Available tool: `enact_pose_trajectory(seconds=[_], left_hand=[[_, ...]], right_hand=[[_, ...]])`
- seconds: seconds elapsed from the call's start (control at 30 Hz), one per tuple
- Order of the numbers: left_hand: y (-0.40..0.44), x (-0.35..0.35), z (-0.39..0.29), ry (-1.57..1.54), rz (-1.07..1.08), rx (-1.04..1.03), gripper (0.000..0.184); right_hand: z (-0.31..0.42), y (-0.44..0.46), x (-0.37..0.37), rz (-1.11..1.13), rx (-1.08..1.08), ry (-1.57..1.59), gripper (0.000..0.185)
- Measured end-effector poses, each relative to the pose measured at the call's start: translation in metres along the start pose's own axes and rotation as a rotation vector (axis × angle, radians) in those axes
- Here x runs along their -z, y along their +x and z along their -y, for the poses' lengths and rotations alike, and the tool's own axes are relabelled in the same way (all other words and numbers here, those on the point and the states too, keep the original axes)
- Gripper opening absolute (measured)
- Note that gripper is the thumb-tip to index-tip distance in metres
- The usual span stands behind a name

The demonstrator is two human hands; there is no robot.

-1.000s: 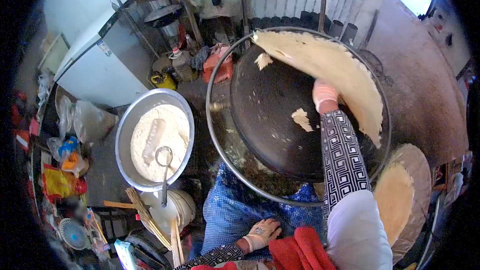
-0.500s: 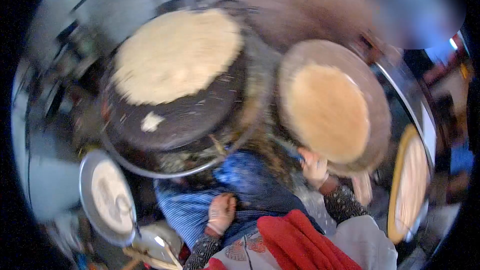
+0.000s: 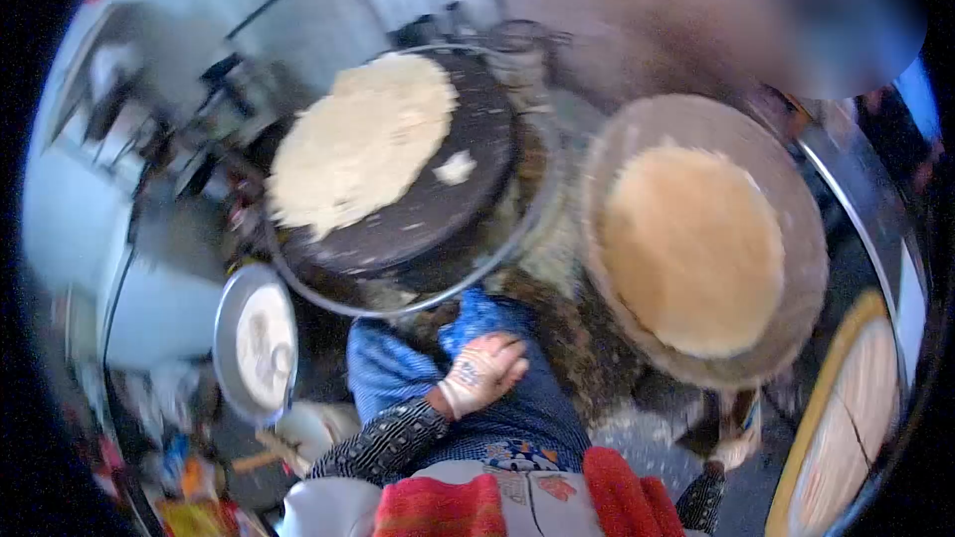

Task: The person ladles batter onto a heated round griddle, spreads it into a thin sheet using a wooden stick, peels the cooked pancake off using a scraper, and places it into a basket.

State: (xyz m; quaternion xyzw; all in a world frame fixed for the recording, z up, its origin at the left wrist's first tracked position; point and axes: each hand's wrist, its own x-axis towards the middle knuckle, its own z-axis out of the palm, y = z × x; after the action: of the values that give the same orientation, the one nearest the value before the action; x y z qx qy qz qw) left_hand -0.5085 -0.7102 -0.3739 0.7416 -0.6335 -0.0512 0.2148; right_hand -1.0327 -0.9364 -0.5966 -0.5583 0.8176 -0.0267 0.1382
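Note:
My left hand [image 3: 484,375] rests over my blue-clad lap, fingers curled in loosely and nothing visible in them. Low on the right, my right hand [image 3: 734,447] is beside an upright post-like piece under the big bowl [image 3: 637,129]; its fingers are smeared, and any hold on something is unclear. Tan batter or dough [image 3: 696,249] fills the middle of that bowl. Ahead of my knees, a pale flatbread [image 3: 363,144] covers the left part of a dark round griddle [image 3: 428,229]. A small white scrap [image 3: 456,168] lies on the griddle beside it.
A metal basin [image 3: 231,338] with white batter and a ladle-like utensil stands to the left. Below it sits a pale pot [image 3: 316,428] with sticks nearby. At the far right is a round tray [image 3: 796,467] with a yellow rim. A metal ring [image 3: 428,308] surrounds the griddle.
My right hand has left the bowl's near edge and moved down and right. The scrap has shifted from the griddle's lower left to its right side. My view has shifted.

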Motion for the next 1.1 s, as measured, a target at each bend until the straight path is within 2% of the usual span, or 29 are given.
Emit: enact_pose_trajectory(seconds=[0.03,0.07,0.1,0.13,0.17,0.2,0.23,0.27,0.3,0.4,0.5,0.57,0.6,0.67,0.7,0.77,0.83,0.93,0.97,1.03,1.1], left_hand=[[0.005,0.008,-0.006,0.041,-0.028,-0.036,0.043],[0.004,0.028,0.000,0.147,-0.038,0.002,0.049],[0.010,0.043,0.003,0.242,-0.035,0.035,0.056],[0.021,0.069,0.013,0.309,-0.016,0.114,0.059],[0.026,0.092,0.028,0.399,-0.055,0.212,0.062],[0.033,0.113,0.049,0.479,-0.168,0.302,0.065],[0.018,0.113,0.106,0.475,-0.250,0.447,0.065],[0.006,0.121,0.150,0.567,-0.425,0.488,0.067],[-0.001,0.136,0.187,0.636,-0.471,0.620,0.068],[-0.025,0.162,0.284,0.540,-0.392,1.020,0.076],[-0.036,0.156,0.321,0.593,-0.180,1.098,0.081],[-0.033,0.142,0.322,0.539,-0.004,1.091,0.082],[-0.028,0.134,0.314,0.493,-0.077,1.084,0.083],[-0.029,0.131,0.320,0.505,-0.078,1.017,0.083],[-0.029,0.133,0.321,0.518,-0.083,0.979,0.083],[-0.038,0.144,0.329,0.518,-0.045,0.887,0.082],[-0.051,0.155,0.330,0.498,0.001,0.805,0.081],[-0.067,0.164,0.336,0.502,0.032,0.702,0.079],[-0.072,0.165,0.338,0.507,0.038,0.647,0.079],[-0.072,0.165,0.337,0.481,0.048,0.570,0.080],[-0.068,0.169,0.330,0.451,0.080,0.504,0.078]], right_hand=[[0.017,0.004,-0.004,-0.314,0.297,-0.041,0.056],[-0.030,0.062,-0.098,-0.302,0.300,-0.077,0.056],[-0.006,0.051,-0.104,-0.172,0.147,-0.454,0.063],[0.035,0.030,-0.082,-0.092,-0.012,-0.638,0.070],[0.063,0.013,-0.049,-0.025,-0.056,-0.581,0.075],[0.056,0.012,-0.060,-0.147,0.005,-0.537,0.068],[0.050,0.010,-0.069,-0.265,0.071,-0.494,0.061],[0.047,0.003,-0.065,-0.329,0.115,-0.413,0.058],[0.047,-0.008,-0.062,-0.315,0.153,-0.300,0.055],[0.048,-0.050,-0.061,-0.069,0.232,0.143,0.046],[0.102,-0.112,-0.054,0.273,0.393,0.561,0.037],[0.213,-0.178,-0.012,0.257,0.732,0.642,0.018],[0.263,-0.201,-0.002,0.415,0.667,0.770,0.021],[0.365,-0.242,0.027,0.745,0.653,0.974,0.022],[0.413,-0.264,0.045,0.882,0.540,0.997,0.030],[0.482,-0.284,0.046,1.166,0.375,1.255,0.039],[0.521,-0.284,0.037,1.308,0.333,1.345,0.048],[0.564,-0.263,0.028,1.291,0.373,1.309,0.053],[0.577,-0.252,0.020,1.270,0.318,1.328,0.058],[0.595,-0.242,0.015,1.297,0.198,1.362,0.040],[0.610,-0.231,0.002,1.355,0.165,1.413,0.039]])
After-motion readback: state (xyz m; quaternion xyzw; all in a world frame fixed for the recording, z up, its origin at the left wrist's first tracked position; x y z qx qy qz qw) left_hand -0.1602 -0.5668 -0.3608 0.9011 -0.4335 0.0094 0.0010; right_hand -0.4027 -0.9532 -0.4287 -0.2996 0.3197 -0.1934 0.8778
